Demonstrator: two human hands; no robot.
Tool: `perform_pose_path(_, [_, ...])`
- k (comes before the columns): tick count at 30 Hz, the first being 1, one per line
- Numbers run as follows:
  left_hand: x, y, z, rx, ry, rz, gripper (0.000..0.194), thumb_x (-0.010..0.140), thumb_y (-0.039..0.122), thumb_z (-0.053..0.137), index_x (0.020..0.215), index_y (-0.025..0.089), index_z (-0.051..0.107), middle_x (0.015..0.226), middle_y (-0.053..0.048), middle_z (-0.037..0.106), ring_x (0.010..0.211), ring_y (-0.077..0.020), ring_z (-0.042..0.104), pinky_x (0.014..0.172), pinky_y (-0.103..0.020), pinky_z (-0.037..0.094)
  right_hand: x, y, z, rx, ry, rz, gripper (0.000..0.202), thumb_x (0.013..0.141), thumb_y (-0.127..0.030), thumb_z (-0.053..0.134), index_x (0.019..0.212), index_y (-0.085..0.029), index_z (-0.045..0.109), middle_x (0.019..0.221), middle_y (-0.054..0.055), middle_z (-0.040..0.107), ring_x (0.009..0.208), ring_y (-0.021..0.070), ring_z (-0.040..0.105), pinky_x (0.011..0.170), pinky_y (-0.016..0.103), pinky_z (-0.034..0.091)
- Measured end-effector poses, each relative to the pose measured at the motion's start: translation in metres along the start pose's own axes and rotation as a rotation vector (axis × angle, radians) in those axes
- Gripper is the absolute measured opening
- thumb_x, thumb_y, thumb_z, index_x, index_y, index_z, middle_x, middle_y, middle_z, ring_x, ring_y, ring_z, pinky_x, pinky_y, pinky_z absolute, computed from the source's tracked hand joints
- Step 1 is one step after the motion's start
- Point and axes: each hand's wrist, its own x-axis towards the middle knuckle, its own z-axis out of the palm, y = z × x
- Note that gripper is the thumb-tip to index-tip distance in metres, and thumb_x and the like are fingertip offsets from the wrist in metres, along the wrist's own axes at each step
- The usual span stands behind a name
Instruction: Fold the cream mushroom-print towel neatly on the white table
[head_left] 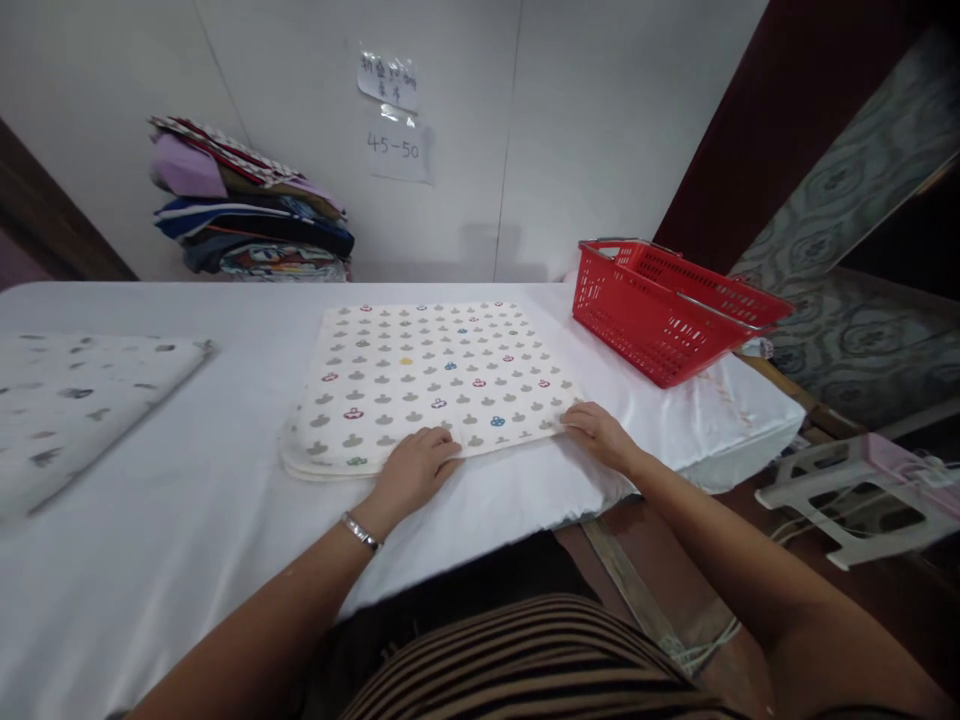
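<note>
A folded white cloth (pixel 420 385) lies flat on the table in front of me, printed with grey mushroom-like shapes and a few red, blue, green and yellow ones. Its left side shows rounded, layered corners. My left hand (pixel 420 468) is at the middle of the near edge, fingers bent together over the cloth with the thumb close to them. At the near right corner, my right hand (pixel 600 435) pinches the edge between thumb and fingers. Both fingertips touch the cloth, and their undersides are hidden.
Another white cloth with dark prints (pixel 82 400) lies at the left on the white-covered table (pixel 225 560). A red plastic basket (pixel 667 310) stands at the back right. Folded fabrics (pixel 251 205) are stacked by the wall. A pale plastic stool (pixel 862 495) is beyond the right edge.
</note>
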Motion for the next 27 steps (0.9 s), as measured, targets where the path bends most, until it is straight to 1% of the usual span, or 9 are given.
perform_pose_path(4, [0.003, 0.002, 0.001, -0.004, -0.004, -0.037, 0.029, 0.094, 0.032, 0.038, 0.088, 0.019, 0.063, 0.090, -0.005, 0.059, 0.088, -0.0186, 0.054, 0.074, -0.033, 0.043, 0.009, -0.012, 0.006, 0.014, -0.093, -0.077, 0.021, 0.090, -0.027, 0.049, 0.102, -0.022, 0.065, 0.103, 0.008, 0.062, 0.097, 0.0200, 0.054, 0.086, 0.036, 0.043])
perform_pose_path(8, [0.004, 0.005, 0.001, 0.034, -0.012, -0.072, 0.031, 0.094, 0.030, 0.036, 0.085, 0.019, 0.064, 0.085, -0.005, 0.059, 0.086, -0.0182, 0.053, 0.073, -0.032, 0.043, 0.022, -0.024, 0.015, 0.036, -0.107, -0.117, 0.022, 0.091, -0.029, 0.049, 0.100, -0.022, 0.067, 0.099, 0.008, 0.063, 0.093, 0.0195, 0.054, 0.082, 0.035, 0.043])
perform_pose_path(12, [0.004, 0.006, 0.002, 0.032, 0.021, -0.071, 0.024, 0.093, 0.027, 0.041, 0.097, 0.019, 0.062, 0.090, -0.005, 0.060, 0.087, -0.0180, 0.054, 0.074, -0.032, 0.044, 0.035, -0.033, 0.027, 0.060, -0.099, -0.159, 0.023, 0.091, -0.029, 0.048, 0.095, -0.021, 0.069, 0.093, 0.008, 0.064, 0.088, 0.0191, 0.054, 0.079, 0.034, 0.043])
perform_pose_path(14, [0.005, 0.006, 0.003, 0.028, 0.041, -0.049, 0.023, 0.092, 0.026, 0.041, 0.099, 0.019, 0.062, 0.092, -0.005, 0.060, 0.088, -0.0180, 0.054, 0.074, -0.032, 0.044, 0.039, -0.035, 0.031, 0.073, -0.093, -0.169, 0.022, 0.091, -0.029, 0.049, 0.095, -0.021, 0.069, 0.093, 0.008, 0.064, 0.089, 0.0191, 0.054, 0.079, 0.034, 0.042])
perform_pose_path(19, [0.008, 0.008, 0.003, 0.102, 0.064, -0.022, 0.025, 0.092, 0.018, 0.039, 0.088, 0.019, 0.063, 0.087, -0.005, 0.060, 0.084, -0.0171, 0.052, 0.071, -0.031, 0.042, 0.040, -0.038, 0.036, 0.068, -0.075, -0.151, 0.021, 0.091, -0.026, 0.048, 0.095, -0.023, 0.069, 0.091, 0.006, 0.063, 0.086, 0.0182, 0.053, 0.077, 0.031, 0.040])
perform_pose_path(23, [0.007, 0.012, 0.002, 0.225, 0.034, 0.021, 0.028, 0.089, 0.011, 0.037, 0.080, 0.018, 0.062, 0.080, -0.004, 0.057, 0.077, -0.0170, 0.049, 0.067, -0.031, 0.038, 0.036, -0.043, 0.038, -0.072, -0.001, -0.093, 0.020, 0.090, -0.023, 0.049, 0.092, -0.023, 0.069, 0.091, 0.006, 0.062, 0.087, 0.0196, 0.050, 0.075, 0.031, 0.035])
perform_pose_path(27, [0.004, 0.013, 0.004, 0.261, 0.004, 0.070, 0.025, 0.089, 0.011, 0.038, 0.079, 0.018, 0.060, 0.079, -0.004, 0.056, 0.075, -0.0162, 0.047, 0.065, -0.030, 0.035, 0.031, -0.046, 0.040, -0.157, -0.046, -0.157, 0.020, 0.091, -0.020, 0.048, 0.094, -0.023, 0.068, 0.091, 0.006, 0.061, 0.086, 0.0187, 0.048, 0.073, 0.030, 0.031])
